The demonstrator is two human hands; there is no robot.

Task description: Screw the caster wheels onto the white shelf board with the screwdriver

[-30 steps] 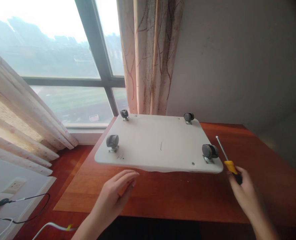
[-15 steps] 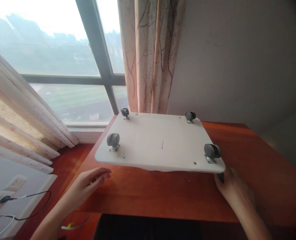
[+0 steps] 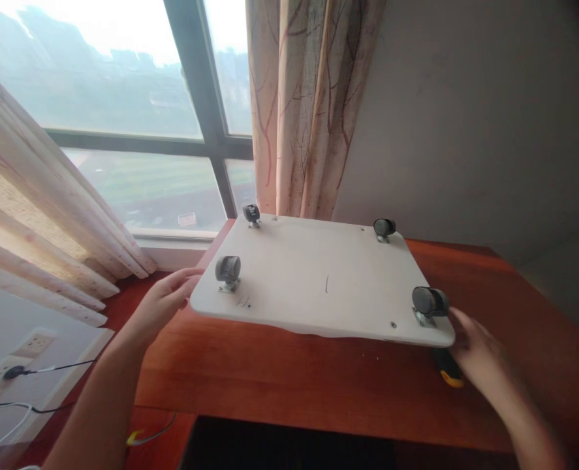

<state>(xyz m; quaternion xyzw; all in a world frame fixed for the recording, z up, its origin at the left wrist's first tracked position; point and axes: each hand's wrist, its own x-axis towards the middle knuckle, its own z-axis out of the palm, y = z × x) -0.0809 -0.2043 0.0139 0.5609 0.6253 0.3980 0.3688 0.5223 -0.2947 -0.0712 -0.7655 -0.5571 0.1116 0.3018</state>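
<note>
A white rectangular board with rounded corners lies with its wheeled side up. Grey swivel casters stand near its corners, among them the front left caster and the front right caster. My left hand is closed at the board's left edge near the front corner, its fingertips partly hidden. My right hand grips the right edge beside the front right caster, fingers mostly out of sight. Below that corner lies a black-and-yellow tool handle, partly covered by the board.
The reddish-brown wooden table carries the board. Behind it are a patterned curtain and a window. At lower left, a wall socket has a black plug and cables. A dark gap shows below the table's front edge.
My left hand has moved up and forward to the board's left edge. My right hand has left the tool handle, which now lies on the table, and moved to the board's right edge.
</note>
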